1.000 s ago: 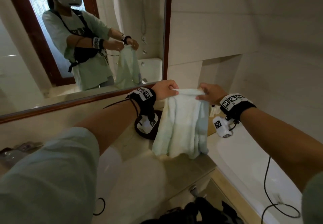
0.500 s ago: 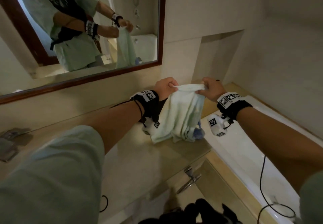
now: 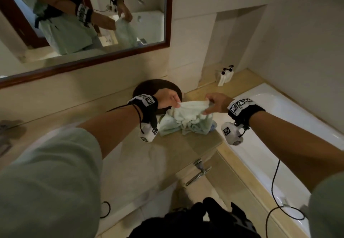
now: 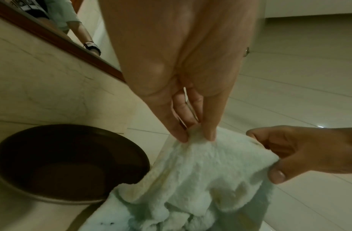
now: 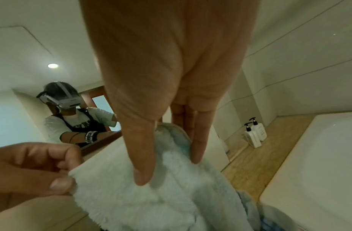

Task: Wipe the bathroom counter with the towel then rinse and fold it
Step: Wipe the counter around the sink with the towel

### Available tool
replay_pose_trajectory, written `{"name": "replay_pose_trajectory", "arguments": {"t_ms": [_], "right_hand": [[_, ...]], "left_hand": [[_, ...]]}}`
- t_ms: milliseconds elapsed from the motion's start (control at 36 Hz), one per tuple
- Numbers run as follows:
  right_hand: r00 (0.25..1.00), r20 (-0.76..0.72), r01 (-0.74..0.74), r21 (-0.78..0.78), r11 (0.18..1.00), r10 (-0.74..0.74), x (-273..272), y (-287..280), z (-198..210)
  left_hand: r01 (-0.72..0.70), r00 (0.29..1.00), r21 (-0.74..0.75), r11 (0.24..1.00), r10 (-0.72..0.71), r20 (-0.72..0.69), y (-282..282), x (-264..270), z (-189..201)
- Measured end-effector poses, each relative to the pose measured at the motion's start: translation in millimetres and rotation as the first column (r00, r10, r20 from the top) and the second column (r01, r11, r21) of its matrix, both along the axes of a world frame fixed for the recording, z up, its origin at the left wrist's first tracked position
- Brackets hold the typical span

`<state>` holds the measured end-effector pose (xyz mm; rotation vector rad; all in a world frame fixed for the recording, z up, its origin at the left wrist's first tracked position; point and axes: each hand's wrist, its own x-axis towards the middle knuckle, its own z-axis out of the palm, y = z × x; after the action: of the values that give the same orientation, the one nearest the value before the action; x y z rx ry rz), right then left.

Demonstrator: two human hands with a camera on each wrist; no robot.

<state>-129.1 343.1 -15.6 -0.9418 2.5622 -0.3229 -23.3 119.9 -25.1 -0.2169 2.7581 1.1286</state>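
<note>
A pale, fluffy towel [image 3: 188,117] [image 4: 201,175] [image 5: 151,195] hangs between both hands, and its lower part bunches on the beige counter [image 3: 167,150] near the right end. My left hand [image 3: 168,99] [image 4: 196,134] pinches the towel's top left corner between thumb and fingers. My right hand [image 3: 214,103] [image 5: 165,168] pinches the top right corner, thumb in front and fingers behind. The two hands are close together, just above the counter.
A dark round bowl [image 3: 147,89] [image 4: 68,164] stands on the counter behind the left hand. A white bathtub [image 3: 279,126] lies to the right, with two pump bottles [image 3: 226,75] [image 5: 256,134] on its ledge. A wood-framed mirror [image 3: 93,24] hangs above. A drawer handle [image 3: 199,172] juts below.
Both hands have lowered the towel from hanging in the air until its lower part piles up on the counter. The hands have come closer together.
</note>
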Motion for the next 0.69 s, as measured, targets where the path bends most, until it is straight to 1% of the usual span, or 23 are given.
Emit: {"name": "replay_pose_trajectory", "arguments": {"t_ms": [111,139,194,250,278,361,417,472,528,583,639,694], "right_hand": [[0.999,0.003,-0.041,0.037,0.998,0.041,11,2,-15],[0.998,0.029,-0.061,0.065,0.996,0.059,13,3,-22],[0.985,0.137,-0.123,0.165,0.979,0.101,19,5,-37],[0.967,0.233,-0.165,0.261,0.951,0.104,27,8,-50],[0.964,0.243,-0.171,0.275,0.946,0.104,31,8,-53],[0.978,0.189,-0.124,0.201,0.972,0.085,36,5,-58],[0.989,0.137,-0.06,0.101,0.993,0.046,37,3,-61],[0.997,0.081,-0.012,0.027,1.0,0.01,35,0,-67],[0.999,0.039,0.017,0.004,1.0,-0.018,35,-3,-74],[0.999,0.019,0.03,-0.011,0.999,-0.03,35,-8,-82],[1.0,-0.011,0.02,-0.007,1.0,-0.02,39,-13,-92],[0.994,-0.108,-0.024,0.018,1.0,0.026,44,-16,-104]], "left_hand": [[0.078,0.988,0.002,0.997,-0.077,0.13,-3,12,-16],[0.103,0.978,0.01,0.995,-0.103,0.183,-3,16,-19],[0.143,0.94,0.026,0.989,-0.144,0.311,-2,23,-27],[0.125,0.906,0.034,0.992,-0.128,0.404,-3,31,-34],[0.108,0.9,0.033,0.994,-0.112,0.421,-5,33,-39],[0.052,0.905,-0.033,0.998,-0.033,0.424,-14,39,-52],[-0.028,0.903,-0.076,0.997,0.058,0.427,-21,45,-59],[-0.111,0.897,-0.083,0.99,0.136,0.421,-28,50,-69],[-0.153,0.901,-0.107,0.982,0.183,0.394,-30,57,-77],[-0.182,0.894,-0.182,0.966,0.24,0.379,-34,63,-89],[-0.181,0.87,-0.242,0.953,0.27,0.412,-38,73,-102],[-0.198,0.835,-0.28,0.939,0.311,0.453,-42,82,-118]]}}
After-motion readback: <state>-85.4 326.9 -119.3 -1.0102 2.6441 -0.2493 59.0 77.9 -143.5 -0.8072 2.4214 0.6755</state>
